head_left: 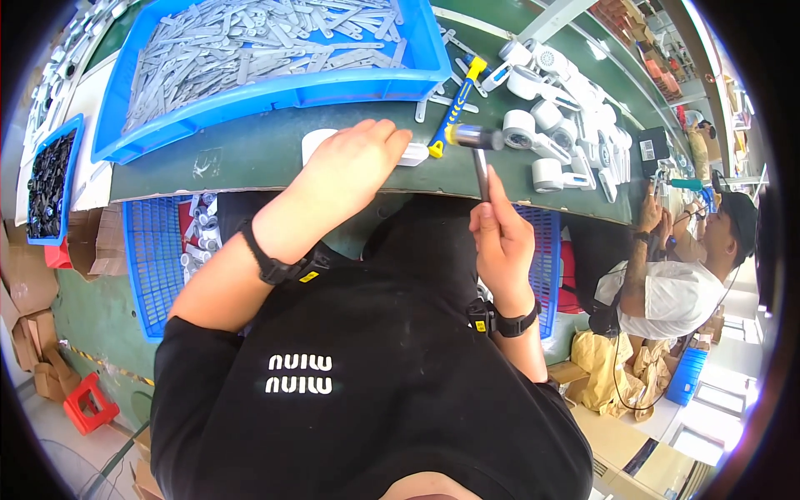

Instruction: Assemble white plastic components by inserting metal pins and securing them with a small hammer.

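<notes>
My left hand (pixel 354 158) is closed over a white plastic part on the green bench. The part's rounded white end (pixel 316 143) shows left of the hand, its narrow end (pixel 413 154) to the right; my fingers hide the middle. My right hand (pixel 504 237) grips the metal handle of a small mallet (pixel 481 175). The mallet's blurred head, dark with a yellowish end, is right of the white part, apart from it in the picture. Behind the head lies a blue-and-yellow tool (pixel 457 107).
A blue tray (pixel 275 98) of flat grey strips fills the back left. White round-headed parts (pixel 550 125) are heaped at right. A smaller blue tray (pixel 77 137) holds black pieces. Blue baskets (pixel 154 267) sit below the bench edge. Another person (pixel 662 292) works at far right.
</notes>
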`<state>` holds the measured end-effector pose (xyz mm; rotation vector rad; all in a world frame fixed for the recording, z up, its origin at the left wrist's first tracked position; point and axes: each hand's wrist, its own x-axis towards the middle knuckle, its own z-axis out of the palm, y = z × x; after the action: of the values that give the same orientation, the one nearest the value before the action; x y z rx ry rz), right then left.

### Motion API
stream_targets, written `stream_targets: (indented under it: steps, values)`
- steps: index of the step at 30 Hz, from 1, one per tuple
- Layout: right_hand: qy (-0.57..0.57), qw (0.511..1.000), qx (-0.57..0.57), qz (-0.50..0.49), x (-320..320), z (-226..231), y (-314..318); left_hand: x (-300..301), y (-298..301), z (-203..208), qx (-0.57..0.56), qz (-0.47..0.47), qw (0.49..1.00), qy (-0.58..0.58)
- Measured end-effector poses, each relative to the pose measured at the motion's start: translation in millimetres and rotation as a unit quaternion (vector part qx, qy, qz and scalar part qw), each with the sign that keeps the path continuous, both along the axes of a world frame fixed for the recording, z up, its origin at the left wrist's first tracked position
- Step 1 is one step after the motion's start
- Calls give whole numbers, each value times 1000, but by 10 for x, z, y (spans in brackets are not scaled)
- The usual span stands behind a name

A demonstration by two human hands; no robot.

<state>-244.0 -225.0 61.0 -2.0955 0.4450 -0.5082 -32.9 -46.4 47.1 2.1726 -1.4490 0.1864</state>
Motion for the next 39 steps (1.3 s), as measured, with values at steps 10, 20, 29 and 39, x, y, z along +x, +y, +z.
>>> stream_targets:
  steps: [10, 20, 29, 39]
  values:
    - [46, 998, 41, 9, -44, -242, -6, 57, 385, 305, 53, -195, 977, -74]
    - [42, 995, 65, 63, 158, -233, 57, 122, 548, -105, -164, 28, 981, 100]
    - [-84, 990, 89, 63, 241, 84, 99, 132, 509, -510, -224, 29, 974, 26]
    - [74, 990, -85, 80, 408, -77, 106, 187, 487, -570, -246, -8, 969, 13]
